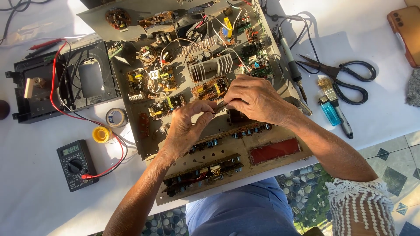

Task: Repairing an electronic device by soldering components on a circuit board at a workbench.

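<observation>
We have the white table (358, 30) under a big grey chassis tray (131, 105) crowded with circuit boards, a black casing (61, 83) to its left. Our left hand (186, 126) and right hand (256, 99) meet over the tray's middle, fingertips of both pinched shut on a small thin part (220, 105) between them. Scissors (345, 78), a multimeter (76, 164) and a blue lighter (329, 111) lie around
</observation>
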